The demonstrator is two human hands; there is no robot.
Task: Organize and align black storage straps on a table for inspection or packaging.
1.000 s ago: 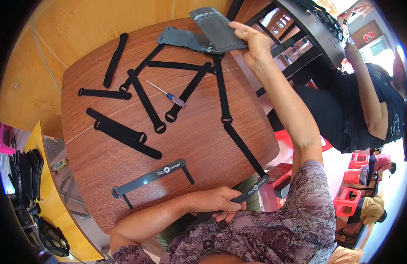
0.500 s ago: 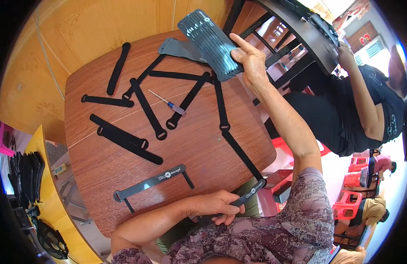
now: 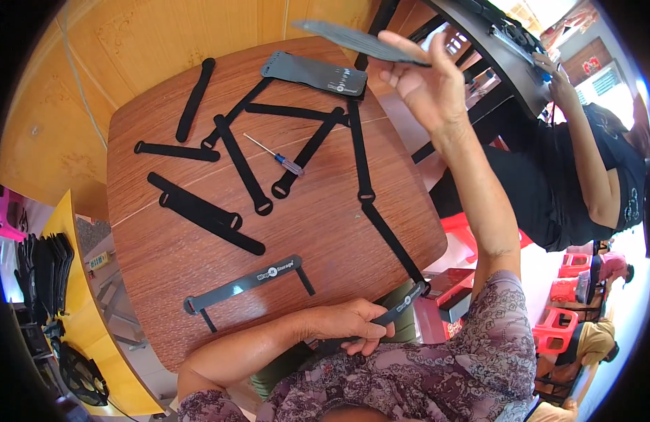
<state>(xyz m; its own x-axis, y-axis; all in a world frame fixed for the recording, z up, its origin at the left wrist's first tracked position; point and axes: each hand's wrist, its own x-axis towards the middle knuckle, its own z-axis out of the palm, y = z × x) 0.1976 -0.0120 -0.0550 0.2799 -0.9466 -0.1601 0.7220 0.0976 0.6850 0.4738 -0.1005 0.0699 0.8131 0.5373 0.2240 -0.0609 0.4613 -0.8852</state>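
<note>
Grey and flat, the pad (image 3: 353,41) was lifted above the far edge of the table (image 3: 325,232), held in the right hand (image 3: 423,81) by one end, thumb under and fingers over it, so that it stood free in the air and showed only its thin side to the camera. The left hand (image 3: 349,325) was closed around the near end of a long black strap (image 3: 371,190) at the table's near edge; this strap ran across the wood up to a second grey pad (image 3: 314,72), which lay flat at the far side, perhaps kept stretched by that grip. Other black straps (image 3: 205,214) lay spread over the left half, apart from each other, as if laid out for picking one by one. A small screwdriver (image 3: 276,156) rested between them. A grey band (image 3: 244,285) with short black ends lay near the left hand. At the right, another person (image 3: 592,176) in black reached to a dark rack (image 3: 494,42).
</note>
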